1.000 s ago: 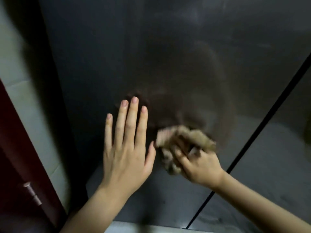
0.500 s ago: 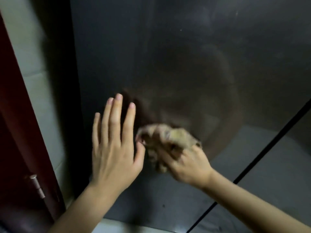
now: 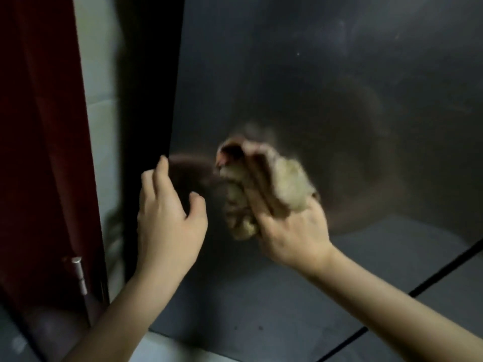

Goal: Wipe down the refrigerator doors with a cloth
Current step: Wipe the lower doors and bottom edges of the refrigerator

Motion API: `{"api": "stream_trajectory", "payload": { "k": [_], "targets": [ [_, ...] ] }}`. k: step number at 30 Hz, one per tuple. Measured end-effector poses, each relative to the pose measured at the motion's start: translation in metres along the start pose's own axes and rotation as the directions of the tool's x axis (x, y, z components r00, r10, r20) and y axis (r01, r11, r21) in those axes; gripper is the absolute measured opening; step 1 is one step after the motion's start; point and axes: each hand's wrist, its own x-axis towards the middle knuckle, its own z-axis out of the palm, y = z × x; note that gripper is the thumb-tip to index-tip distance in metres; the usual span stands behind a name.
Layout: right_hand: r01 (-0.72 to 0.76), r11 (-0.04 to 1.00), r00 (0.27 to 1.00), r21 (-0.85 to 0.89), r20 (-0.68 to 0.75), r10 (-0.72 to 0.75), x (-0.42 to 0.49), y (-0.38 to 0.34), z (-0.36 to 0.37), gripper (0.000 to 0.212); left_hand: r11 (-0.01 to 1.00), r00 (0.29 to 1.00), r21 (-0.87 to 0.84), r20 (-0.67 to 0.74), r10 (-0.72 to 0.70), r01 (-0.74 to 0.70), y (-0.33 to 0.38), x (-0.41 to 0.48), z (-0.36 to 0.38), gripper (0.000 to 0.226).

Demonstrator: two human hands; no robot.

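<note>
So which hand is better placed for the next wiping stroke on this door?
Right. The right hand grips the bunched cloth against the refrigerator door, so it can likely wipe at once. The left hand holds no cloth, its fingers by the door's left edge.

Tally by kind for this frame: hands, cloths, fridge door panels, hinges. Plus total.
Hands: 2 (left hand, right hand)
Cloths: 1 (cloth, gripped by the right hand)
Refrigerator door panels: 2 (large door panel, lower-right door panel)
Hinges: 1 (hinge, lower left)
Total: 6
</note>
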Motion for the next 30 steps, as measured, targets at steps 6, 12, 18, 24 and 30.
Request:
{"api": "stream_trajectory", "payload": {
  "k": [6, 12, 18, 24, 30],
  "targets": [
    [0.205, 0.974, 0.973, 0.094, 0.089, -0.214, -0.004, -0.003, -0.007, 0.033, 0.979, 0.995, -0.186, 0.053, -0.08, 0.089, -0.005, 0.012, -0.013, 0.042],
    [-0.134, 0.991, 0.948, -0.031, -0.295, 0.119, 0.098, 0.013, -0.036, 0.038, 0.925, 0.974, -0.32, 0.164, -0.158, 0.204, -0.014, 0.019, -0.02, 0.04],
    [0.184, 0.982, 0.98, 0.038, 0.075, -0.186, 0.021, -0.042, 0.009, 0.041, 0.794, 0.935, -0.495, 0.182, -0.303, 0.354, -0.011, 0.025, -0.021, 0.027],
    [0.112, 0.99, 0.994, 0.085, 0.01, -0.113, 0.048, -0.017, -0.009, 0.038, 0.747, 0.918, -0.533, 0.255, -0.305, 0.397, -0.013, 0.021, -0.023, 0.065],
    [-0.13, 0.991, 0.977, 0.026, -0.167, 0.132, 0.117, -0.022, -0.031, 0.053, 0.671, 0.904, -0.607, 0.251, -0.346, 0.425, -0.016, 0.021, -0.018, 0.04]
  ]
}}
